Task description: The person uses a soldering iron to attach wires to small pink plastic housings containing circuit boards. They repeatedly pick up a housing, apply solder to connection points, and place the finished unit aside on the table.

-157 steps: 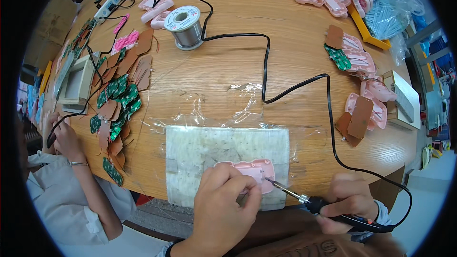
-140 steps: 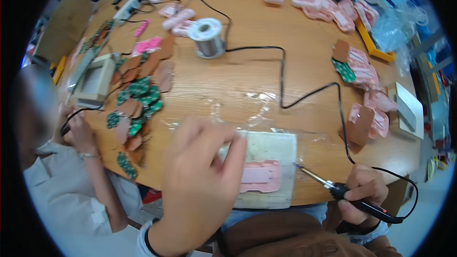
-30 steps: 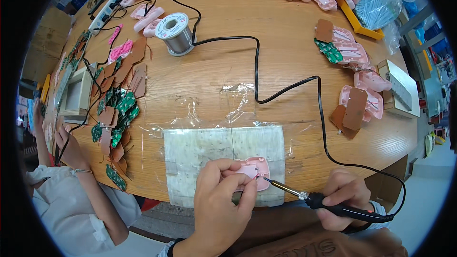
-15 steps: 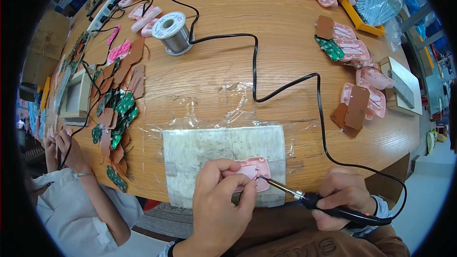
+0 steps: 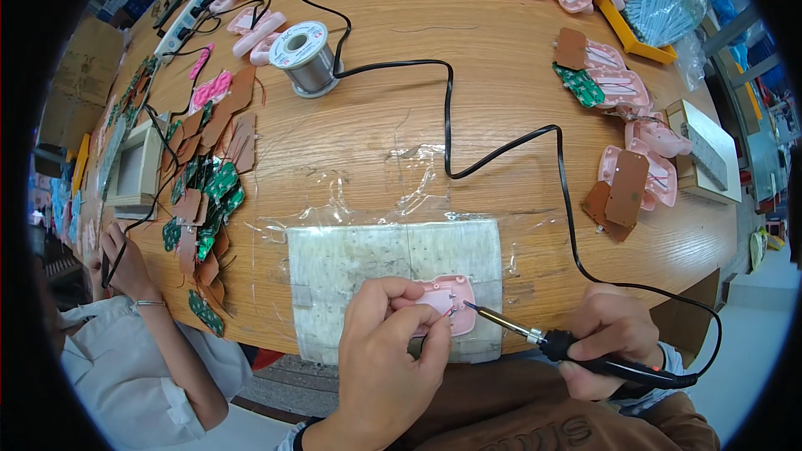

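A pink plastic shell half (image 5: 464, 291) with small metal contacts lies on a worn pale mat (image 5: 334, 250) at the table's front edge. My left hand (image 5: 388, 334) is closed at the shell's left side, fingertips pinched over it. A short bit of red wire shows at those fingertips, and the hand hides the shell's left part. In my right hand (image 5: 614, 338) is a soldering iron (image 5: 576, 349), gripped round its black handle. Its tip points left and stands over the shell's right half, a little apart from the red wire.
The iron's black cord (image 5: 501, 154) snakes across the table past a solder spool (image 5: 303, 63). Green and brown circuit boards (image 5: 205, 192) are heaped on the left. More pink shells (image 5: 618, 88) lie right and along the back. At far left a co-worker's hand (image 5: 129, 263) is at work.
My right hand has drawn the soldering iron slightly right, so its tip has come away from the red wire. My left hand and the shell have stayed almost still.
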A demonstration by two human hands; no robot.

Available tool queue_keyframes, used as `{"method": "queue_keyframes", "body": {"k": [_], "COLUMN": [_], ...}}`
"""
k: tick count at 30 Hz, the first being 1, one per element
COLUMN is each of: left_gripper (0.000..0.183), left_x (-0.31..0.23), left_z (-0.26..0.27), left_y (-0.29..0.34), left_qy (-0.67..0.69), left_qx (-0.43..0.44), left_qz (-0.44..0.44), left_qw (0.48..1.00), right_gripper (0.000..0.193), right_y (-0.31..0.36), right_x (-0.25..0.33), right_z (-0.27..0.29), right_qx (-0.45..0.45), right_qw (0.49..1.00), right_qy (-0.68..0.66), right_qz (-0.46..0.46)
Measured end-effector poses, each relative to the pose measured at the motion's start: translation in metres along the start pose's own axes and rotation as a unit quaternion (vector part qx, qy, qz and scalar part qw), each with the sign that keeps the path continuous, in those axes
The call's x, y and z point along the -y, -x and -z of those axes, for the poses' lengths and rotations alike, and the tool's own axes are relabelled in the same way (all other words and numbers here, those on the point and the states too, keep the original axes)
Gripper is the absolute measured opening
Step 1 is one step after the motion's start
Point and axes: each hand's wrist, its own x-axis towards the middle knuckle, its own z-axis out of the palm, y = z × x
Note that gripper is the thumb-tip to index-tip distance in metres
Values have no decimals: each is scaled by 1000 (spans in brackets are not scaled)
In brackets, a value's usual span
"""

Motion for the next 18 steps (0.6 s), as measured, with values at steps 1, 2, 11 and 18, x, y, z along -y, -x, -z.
{"method": "queue_keyframes", "body": {"k": [1, 2, 11, 18], "left_gripper": [7, 7, 6, 6], "left_x": [0, 0, -2, -4], "left_z": [0, 0, 1, 2], "left_y": [0, 0, -1, -2], "left_qy": [-4, -9, -16, -22], "left_qx": [1, 3, 4, 4], "left_qz": [-3, -6, -1, 3], "left_qw": [1000, 1000, 1000, 1000], "right_gripper": [23, 24, 25, 26], "right_y": [0, 0, 0, 0], "right_x": [0, 0, -2, -2], "right_z": [1, 1, 3, 3], "right_qx": [10, 9, 3, -4], "right_qw": [1000, 1000, 1000, 1000], "right_qy": [4, 3, 3, 1], "right_qz": [-6, -6, -6, -3]}}
